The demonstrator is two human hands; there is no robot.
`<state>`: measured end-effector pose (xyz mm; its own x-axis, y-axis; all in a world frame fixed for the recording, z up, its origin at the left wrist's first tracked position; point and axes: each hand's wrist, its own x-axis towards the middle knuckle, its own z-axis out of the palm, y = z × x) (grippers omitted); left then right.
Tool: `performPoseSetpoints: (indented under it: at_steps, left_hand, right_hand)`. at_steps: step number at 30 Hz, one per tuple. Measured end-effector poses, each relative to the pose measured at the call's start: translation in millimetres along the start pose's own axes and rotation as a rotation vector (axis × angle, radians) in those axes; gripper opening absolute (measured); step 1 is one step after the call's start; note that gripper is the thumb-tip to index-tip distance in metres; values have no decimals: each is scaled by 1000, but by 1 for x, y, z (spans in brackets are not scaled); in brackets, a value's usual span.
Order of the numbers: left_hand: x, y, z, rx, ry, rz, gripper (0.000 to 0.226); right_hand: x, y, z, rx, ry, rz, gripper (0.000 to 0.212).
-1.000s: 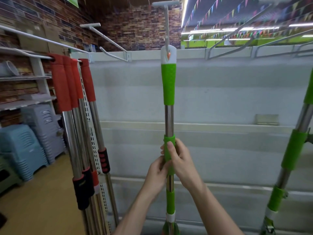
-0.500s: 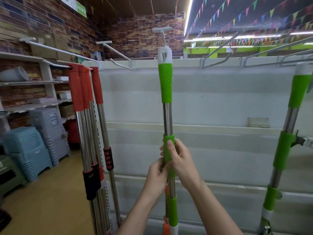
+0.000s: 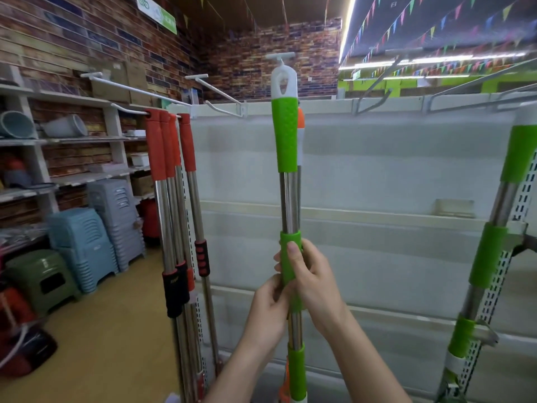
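Observation:
A green-and-steel mop pole (image 3: 287, 135) stands upright in front of me, its white loop end just below a white display hook (image 3: 279, 57). My right hand (image 3: 313, 280) grips the pole's green middle sleeve, thumb pointing up along it. My left hand (image 3: 268, 306) holds the same pole just below, fingers curled round the shaft. An orange-tipped pole (image 3: 300, 123) shows partly behind the green grip.
Several red-handled poles (image 3: 168, 158) hang from a hook at the left. Another green pole (image 3: 494, 245) hangs at the right by a perforated upright. A white back panel (image 3: 377, 170) is behind. Stacked plastic stools (image 3: 84, 242) and shelves stand at the left on the yellow floor.
The green pole's loop has come off the hook and now sits lower, just under the hook's end. Both hands keep the same grip. The view has tilted up and widened.

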<state>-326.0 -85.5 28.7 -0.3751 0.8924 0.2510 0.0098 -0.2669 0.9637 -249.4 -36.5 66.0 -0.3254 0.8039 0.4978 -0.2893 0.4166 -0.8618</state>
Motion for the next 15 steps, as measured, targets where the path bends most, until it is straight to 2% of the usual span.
performPoseSetpoints:
  at_steps: [5,15]
  left_hand:
    - [-14,3,-2,18,-24,10,17]
    - [-23,13,7,-33,-232,9,18]
  right_hand:
    - [-13,-4,-1,9,-25,-7,30]
    - [-36,-27,-20,2,114,49,31]
